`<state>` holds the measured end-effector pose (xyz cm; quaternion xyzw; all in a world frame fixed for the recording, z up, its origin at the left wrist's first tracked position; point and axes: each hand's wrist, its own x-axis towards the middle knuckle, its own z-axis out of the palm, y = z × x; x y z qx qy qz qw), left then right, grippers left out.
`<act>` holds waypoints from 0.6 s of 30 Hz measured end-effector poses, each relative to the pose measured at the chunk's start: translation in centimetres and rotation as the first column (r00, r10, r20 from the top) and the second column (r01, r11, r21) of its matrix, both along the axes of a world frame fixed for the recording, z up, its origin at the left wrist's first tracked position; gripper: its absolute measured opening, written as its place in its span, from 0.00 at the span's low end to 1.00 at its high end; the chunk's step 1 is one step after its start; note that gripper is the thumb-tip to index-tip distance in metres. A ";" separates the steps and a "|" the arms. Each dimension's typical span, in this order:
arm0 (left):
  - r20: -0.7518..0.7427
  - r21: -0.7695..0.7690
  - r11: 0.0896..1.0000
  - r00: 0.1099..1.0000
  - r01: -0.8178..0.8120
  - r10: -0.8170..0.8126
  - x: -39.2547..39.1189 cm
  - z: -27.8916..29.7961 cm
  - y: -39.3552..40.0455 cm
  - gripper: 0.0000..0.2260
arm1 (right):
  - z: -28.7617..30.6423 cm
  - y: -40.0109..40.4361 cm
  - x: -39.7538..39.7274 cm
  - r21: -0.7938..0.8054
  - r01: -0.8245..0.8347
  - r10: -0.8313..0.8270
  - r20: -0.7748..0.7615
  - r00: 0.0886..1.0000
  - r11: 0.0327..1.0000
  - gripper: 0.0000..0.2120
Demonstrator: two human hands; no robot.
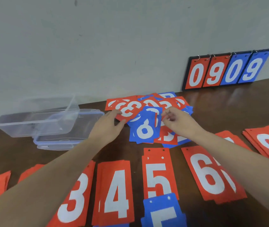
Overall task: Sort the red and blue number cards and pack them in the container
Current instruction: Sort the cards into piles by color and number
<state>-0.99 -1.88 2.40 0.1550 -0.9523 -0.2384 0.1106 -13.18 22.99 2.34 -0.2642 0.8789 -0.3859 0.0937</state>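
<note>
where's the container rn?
Head view, left side: the clear container sits open at the table's far edge by the wall, resting partly on its lid, left of the mixed card pile.

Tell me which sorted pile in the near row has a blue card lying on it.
The red 5 pile. A blue card overlaps its lower end; the red 3 pile, red 4 pile and red 6 pile show only red.
</note>
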 end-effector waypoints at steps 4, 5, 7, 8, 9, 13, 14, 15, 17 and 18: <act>0.063 0.042 0.999 0.998 0.005 -0.008 -3.4 -0.8 -0.7 0.25 | -0.4 -0.9 -1.5 0.061 -0.158 0.165 -0.148 0.975 0.986 0.08; 0.092 0.035 0.999 0.996 0.008 -0.011 -3.9 -1.1 -0.9 0.27 | -0.6 -1.3 -1.7 0.109 -0.222 0.240 -0.197 0.951 0.969 0.09; 0.156 0.003 1.000 0.987 0.024 -0.024 -4.6 -1.8 -1.2 0.30 | -1.3 -2.0 -2.1 0.225 -0.331 0.385 -0.275 0.881 0.916 0.14; 0.189 -0.025 0.999 0.981 0.041 -0.035 -4.7 -2.1 -1.4 0.30 | -1.7 -2.2 -2.3 0.280 -0.368 0.445 -0.303 0.843 0.887 0.17; 0.210 -0.060 0.996 0.977 0.060 -0.046 -4.8 -2.3 -1.5 0.30 | -2.1 -2.3 -2.5 0.338 -0.388 0.495 -0.333 0.803 0.857 0.19; 0.202 -0.186 0.979 0.978 0.087 -0.048 -4.8 -2.2 -1.4 0.28 | -2.8 -1.3 -3.2 0.517 -0.316 0.563 -0.436 0.702 0.796 0.26; 0.196 -0.181 0.980 0.979 0.084 -0.047 -4.9 -2.1 -1.3 0.28 | -2.7 -0.8 -3.3 0.526 -0.292 0.550 -0.442 0.708 0.799 0.27; 0.192 -0.162 0.984 0.980 0.078 -0.046 -4.8 -2.1 -1.3 0.28 | -2.7 -0.4 -3.5 0.537 -0.263 0.533 -0.442 0.722 0.802 0.28; 0.176 -0.122 0.990 0.983 0.069 -0.047 -4.7 -2.4 -1.4 0.29 | -2.6 0.7 -3.9 0.546 -0.198 0.481 -0.442 0.757 0.814 0.32; 0.162 -0.117 0.990 0.985 0.072 -0.053 -4.6 -2.5 -1.4 0.28 | -2.5 1.2 -4.1 0.541 -0.171 0.452 -0.444 0.773 0.824 0.34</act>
